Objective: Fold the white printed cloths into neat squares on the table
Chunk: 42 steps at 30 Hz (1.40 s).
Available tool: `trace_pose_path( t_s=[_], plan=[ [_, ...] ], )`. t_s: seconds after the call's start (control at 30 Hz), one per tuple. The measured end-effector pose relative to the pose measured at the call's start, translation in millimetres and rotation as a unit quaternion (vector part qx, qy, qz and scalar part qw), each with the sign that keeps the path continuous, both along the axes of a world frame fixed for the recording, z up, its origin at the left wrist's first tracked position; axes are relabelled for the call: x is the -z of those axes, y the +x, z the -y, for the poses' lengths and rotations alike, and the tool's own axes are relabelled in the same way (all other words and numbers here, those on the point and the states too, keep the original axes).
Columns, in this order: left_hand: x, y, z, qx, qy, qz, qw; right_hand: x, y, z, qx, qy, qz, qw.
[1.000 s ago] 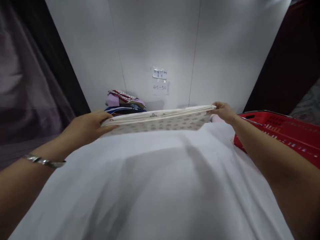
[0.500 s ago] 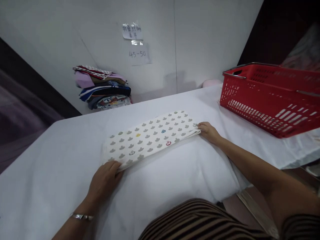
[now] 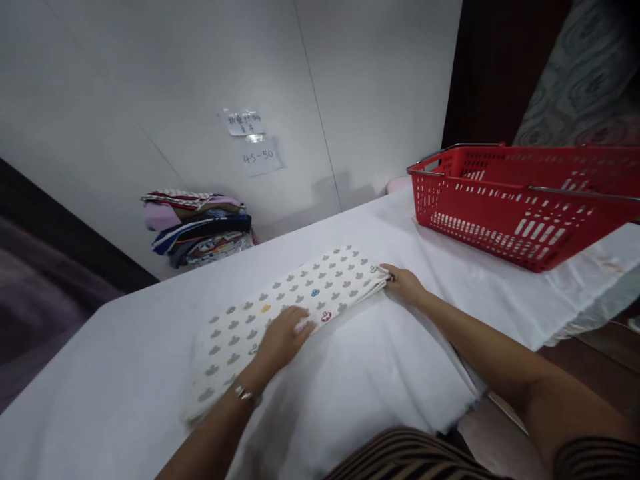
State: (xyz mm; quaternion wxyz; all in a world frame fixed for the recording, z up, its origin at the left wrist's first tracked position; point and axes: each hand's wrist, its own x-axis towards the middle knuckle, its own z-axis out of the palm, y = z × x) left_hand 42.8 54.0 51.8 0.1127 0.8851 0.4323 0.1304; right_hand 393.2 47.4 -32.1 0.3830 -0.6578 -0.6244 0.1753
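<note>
A folded white cloth (image 3: pixel 295 287) printed with small grey motifs and a few coloured ones lies as a long strip on the white-covered table. My right hand (image 3: pixel 404 285) pinches the cloth's right end at the near corner, where the stacked layers show. Over the middle of its near edge is my left hand (image 3: pixel 285 337), fingers loosely spread and pointing right, thumb apart; whether the fingertips press on the fabric is unclear. A metal bracelet (image 3: pixel 246 395) circles my left wrist. My left forearm hides part of the cloth's near left side.
On the right of the table (image 3: pixel 130 360) stands a red perforated basket (image 3: pixel 480 213) with metal handles. A stack of folded clothes (image 3: pixel 200 230) sits beyond the far edge by the wall. Two paper notes (image 3: pixel 260 157) are taped to the wall.
My left hand has let go of the cloth's left near corner and moved right to its middle. My right hand stays on the right end. The camera view has tilted and shifted.
</note>
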Motion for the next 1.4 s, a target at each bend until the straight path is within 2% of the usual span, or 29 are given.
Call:
trace_pose_path(
  t_s=[0.1,0.17,0.23,0.33,0.4,0.57,0.83,1.07,1.27,1.4],
  plan=[
    [6.0,80,-14,0.040,-0.008,0.037,0.998,-4.5,-8,6,0.019,-0.047,-0.144,0.988],
    [12.3,123,-22,0.058,-0.006,0.045,0.997,-10.4,-13,10,0.020,-0.091,-0.267,0.959],
    [18.4,154,-30,0.057,-0.009,0.031,0.998,-18.0,-17,14,0.014,-0.120,-0.372,0.920],
    [25.3,178,-38,0.040,-0.025,0.001,0.999,-28.3,-18,18,-0.007,-0.139,-0.465,0.874],
    [28.0,183,-41,0.043,-0.026,-0.013,0.999,-31.9,-16,18,-0.020,-0.142,-0.489,0.861],
    [30.4,189,-44,0.073,0.002,-0.032,0.997,-30.8,-13,15,-0.028,-0.143,-0.503,0.852],
    [29.2,195,-46,0.023,-0.027,-0.030,0.999,-22.6,-8,12,-0.055,-0.140,-0.553,0.819],
    [25.3,191,-36,0.039,-0.040,-0.004,0.998,-24.1,-7,12,-0.064,-0.129,-0.579,0.803],
    [27.4,188,-41,0.021,-0.056,0.034,0.998,-28.1,-6,14,-0.079,-0.131,-0.575,0.804],
    [31.4,189,-48,0.003,-0.083,0.065,0.994,-28.2,-6,14,-0.060,-0.137,-0.572,0.807]
  ],
)
